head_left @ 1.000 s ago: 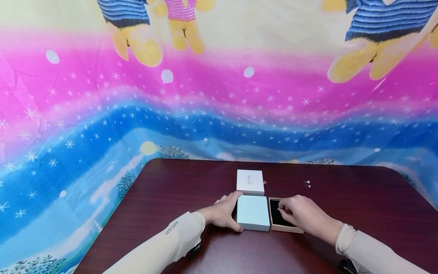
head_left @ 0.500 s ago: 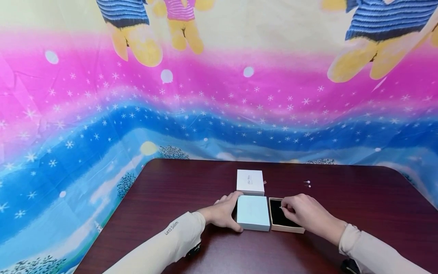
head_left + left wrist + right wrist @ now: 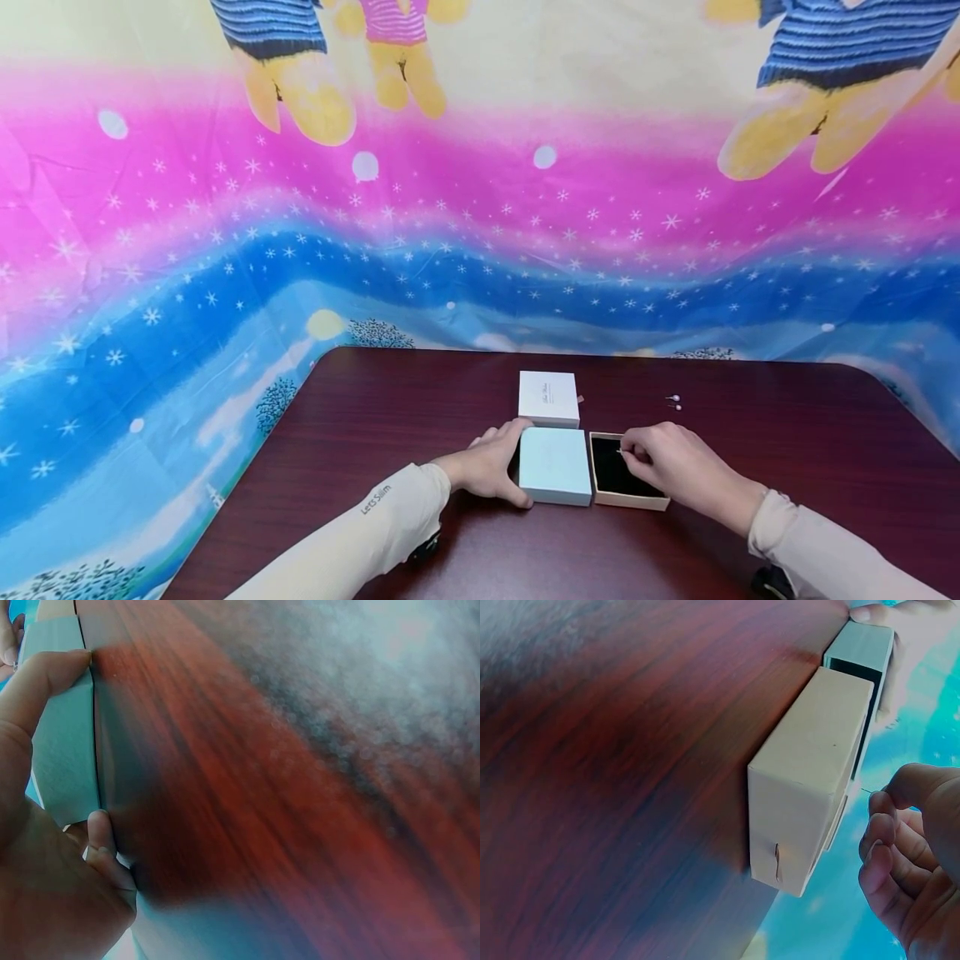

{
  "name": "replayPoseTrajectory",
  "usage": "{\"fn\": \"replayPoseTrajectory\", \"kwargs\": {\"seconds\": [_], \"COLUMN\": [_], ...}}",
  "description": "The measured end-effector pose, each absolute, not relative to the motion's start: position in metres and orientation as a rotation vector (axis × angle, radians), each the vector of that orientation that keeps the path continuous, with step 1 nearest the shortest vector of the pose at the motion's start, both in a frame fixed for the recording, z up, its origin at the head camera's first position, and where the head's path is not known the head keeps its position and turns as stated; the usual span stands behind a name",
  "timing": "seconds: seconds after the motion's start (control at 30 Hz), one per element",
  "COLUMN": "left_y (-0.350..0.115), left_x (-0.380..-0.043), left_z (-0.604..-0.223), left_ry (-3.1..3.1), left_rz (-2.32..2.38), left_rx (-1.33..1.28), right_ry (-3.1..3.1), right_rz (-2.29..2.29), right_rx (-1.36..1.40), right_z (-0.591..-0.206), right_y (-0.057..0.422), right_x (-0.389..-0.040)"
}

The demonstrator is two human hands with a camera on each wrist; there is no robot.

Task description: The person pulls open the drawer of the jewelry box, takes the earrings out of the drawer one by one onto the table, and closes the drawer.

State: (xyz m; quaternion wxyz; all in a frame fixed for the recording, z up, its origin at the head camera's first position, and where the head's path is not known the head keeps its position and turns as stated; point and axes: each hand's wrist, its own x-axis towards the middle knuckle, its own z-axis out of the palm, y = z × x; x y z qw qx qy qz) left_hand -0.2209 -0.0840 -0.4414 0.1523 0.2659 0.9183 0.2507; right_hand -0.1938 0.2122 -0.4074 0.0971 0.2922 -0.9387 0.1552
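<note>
A light blue box cover (image 3: 555, 467) lies on the table, and my left hand (image 3: 491, 462) holds its left side, thumb at the near corner and fingers at the far one. In the left wrist view the thumb and a fingertip touch the cover (image 3: 66, 742). Just to its right stands an open cream box tray (image 3: 628, 502) with a black lining. Above that lining my right hand (image 3: 675, 458) pinches a tiny thin pin-like piece (image 3: 865, 790) between thumb and forefinger. Most of the piece is hidden by the fingers, so its kind cannot be told.
Behind the blue cover sits a white box (image 3: 548, 397) with printed lettering and a small tab on its right. Two pearl stud earrings (image 3: 676, 398) lie at the back right of the dark wood table (image 3: 420, 392). A printed cloth (image 3: 480, 208) hangs behind the table.
My right hand has shifted slightly to the right over the tray, still pinching the tiny piece. The left hand, the boxes and the earrings have stayed in place.
</note>
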Motion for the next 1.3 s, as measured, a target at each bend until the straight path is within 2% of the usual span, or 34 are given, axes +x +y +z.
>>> {"fn": "replayPoseTrajectory", "kwargs": {"seconds": [1.3], "left_y": [-0.084], "left_x": [-0.222], "left_z": [-0.442], "left_ry": [2.633], "left_rz": [0.724], "left_rx": [0.763], "right_ry": [-2.824], "right_rz": [0.487], "right_rx": [0.737], "right_z": [-0.402], "right_y": [0.232], "right_x": [-0.192]}}
